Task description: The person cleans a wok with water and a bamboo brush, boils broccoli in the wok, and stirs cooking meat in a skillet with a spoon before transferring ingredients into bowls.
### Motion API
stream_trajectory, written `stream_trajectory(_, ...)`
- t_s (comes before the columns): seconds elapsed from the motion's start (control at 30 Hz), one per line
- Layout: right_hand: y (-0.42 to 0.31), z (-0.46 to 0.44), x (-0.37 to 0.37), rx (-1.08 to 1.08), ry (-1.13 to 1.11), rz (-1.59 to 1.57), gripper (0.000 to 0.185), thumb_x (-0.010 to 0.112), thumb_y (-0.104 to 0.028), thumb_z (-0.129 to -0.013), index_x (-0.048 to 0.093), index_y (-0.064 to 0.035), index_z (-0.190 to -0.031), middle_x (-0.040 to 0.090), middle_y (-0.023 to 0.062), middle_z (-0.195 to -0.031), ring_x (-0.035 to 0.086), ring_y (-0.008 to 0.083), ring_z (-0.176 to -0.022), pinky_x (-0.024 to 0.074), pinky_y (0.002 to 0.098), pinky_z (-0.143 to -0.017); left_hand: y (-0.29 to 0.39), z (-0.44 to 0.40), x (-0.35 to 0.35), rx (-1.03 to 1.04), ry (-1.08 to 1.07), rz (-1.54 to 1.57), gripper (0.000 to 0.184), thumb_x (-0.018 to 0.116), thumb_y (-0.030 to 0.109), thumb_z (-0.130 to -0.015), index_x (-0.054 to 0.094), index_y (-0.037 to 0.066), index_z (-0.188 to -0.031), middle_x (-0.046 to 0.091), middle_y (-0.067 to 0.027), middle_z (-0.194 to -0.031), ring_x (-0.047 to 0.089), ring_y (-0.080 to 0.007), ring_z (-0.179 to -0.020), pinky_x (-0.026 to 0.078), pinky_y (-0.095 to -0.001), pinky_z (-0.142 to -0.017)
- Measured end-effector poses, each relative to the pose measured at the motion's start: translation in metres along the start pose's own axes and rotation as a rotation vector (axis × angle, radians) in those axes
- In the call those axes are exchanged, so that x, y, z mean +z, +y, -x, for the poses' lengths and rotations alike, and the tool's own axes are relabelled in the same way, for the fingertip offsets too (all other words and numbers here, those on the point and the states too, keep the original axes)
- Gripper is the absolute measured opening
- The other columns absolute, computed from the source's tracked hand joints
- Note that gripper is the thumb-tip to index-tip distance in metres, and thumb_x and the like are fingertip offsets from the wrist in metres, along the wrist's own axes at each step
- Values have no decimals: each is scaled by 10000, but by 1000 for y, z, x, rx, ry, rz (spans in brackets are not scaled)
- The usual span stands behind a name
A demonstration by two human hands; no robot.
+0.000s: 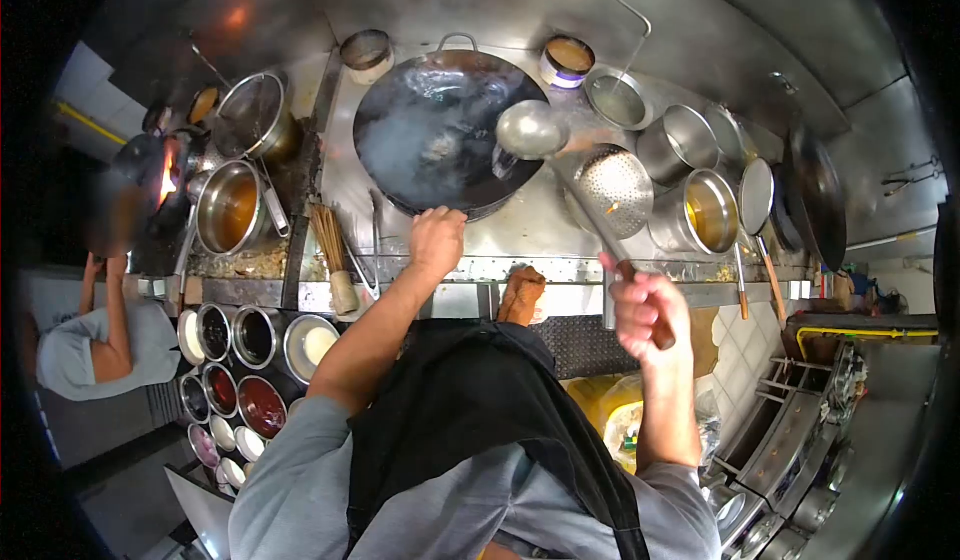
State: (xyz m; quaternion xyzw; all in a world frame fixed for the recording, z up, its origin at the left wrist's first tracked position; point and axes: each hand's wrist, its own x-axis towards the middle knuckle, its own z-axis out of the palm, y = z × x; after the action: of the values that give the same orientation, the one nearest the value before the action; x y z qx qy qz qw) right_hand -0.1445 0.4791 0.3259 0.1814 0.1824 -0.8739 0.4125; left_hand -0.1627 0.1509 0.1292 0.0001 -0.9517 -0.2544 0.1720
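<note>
A large dark wok (400, 150) sits on the steel stove, with whitish smoke or steam over its inside. At its near rim my left hand (438, 240) is closed on the edge; any handle there is hidden under the fingers. My right hand (652, 310) grips the long handle of a metal ladle (532, 128). The ladle's bowl hangs over the wok's right rim. Beneath the ladle's handle, right of the wok, lies a round perforated strainer (618, 188).
Right of the strainer stand steel pots, one with yellow liquid (710, 210). A bamboo brush (335, 260) lies left of the wok. Containers of sauces (262, 407) fill the lower left. Flames (168, 172) burn at the far left, near another person (110, 350). A folded brown cloth (521, 295) rests at the front edge.
</note>
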Motion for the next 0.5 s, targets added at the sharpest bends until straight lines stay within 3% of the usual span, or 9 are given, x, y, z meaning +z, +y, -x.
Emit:
stream_trajectory(0.1,24,-8,-5,27,118,234,398,540,-122,-913,506,-12,-1293,505,1,-723,469,89,-471,397,245,-358,-2,2,-1,24,5,6,106,645,108,-806,707,103,-891,637,-81,-856,609,-305,-851,450,-453,-730)
stream_trajectory(0.17,29,-18,-10,13,227,427,381,572,-105,-898,512,-11,-1262,538,28,-720,494,116,-459,406,251,-366,-3,4,-4,4,-38,38,143,649,70,-802,709,68,-932,655,-114,-914,617,-325,-884,470,-449,-791)
stream_trajectory(0.3,8,-34,-22,-205,389,854,458,590,-57,-869,463,14,-1303,568,46,-691,509,134,-434,409,252,-376,13,18,-27,-2,59,207,189,632,37,-816,705,34,-990,669,-160,-1069,627,-351,-1001,483,-434,-909)
stream_trajectory(0.33,-7,-37,-30,-243,306,866,516,565,-36,-874,412,18,-1365,586,53,-725,521,135,-443,413,249,-387,14,28,-34,7,100,213,202,637,30,-809,699,38,-1002,657,-159,-1114,624,-347,-1012,478,-434,-914)
stream_trajectory(0.4,-37,-42,-52,-434,403,1104,510,542,-25,-886,407,15,-1376,588,53,-756,538,125,-490,437,249,-436,7,57,-42,-40,132,240,213,640,20,-810,690,43,-1015,640,-155,-1177,622,-338,-1037,472,-422,-925)
stream_trajectory(0.43,-53,-50,-81,-600,450,1299,498,526,-21,-897,405,24,-1378,573,42,-767,560,133,-563,475,259,-524,1,73,-45,-87,122,267,208,638,17,-817,688,45,-1018,636,-151,-1194,623,-332,-1050,470,-410,-930)
stream_trajectory(0.47,-72,-55,-104,-614,558,1385,501,528,-31,-899,414,6,-1386,577,46,-780,583,138,-637,497,277,-601,-7,91,-46,-199,93,314,189,619,13,-832,691,43,-1004,642,-148,-1184,626,-328,-1045,474,-401,-927)
stream_trajectory(0.5,-87,-59,-109,-558,740,1531,518,536,-50,-899,414,-33,-1403,612,103,-806,609,184,-668,513,337,-649,-16,108,-50,-243,80,258,184,592,0,-839,690,38,-990,646,-148,-1162,628,-326,-1040,485,-389,-922)
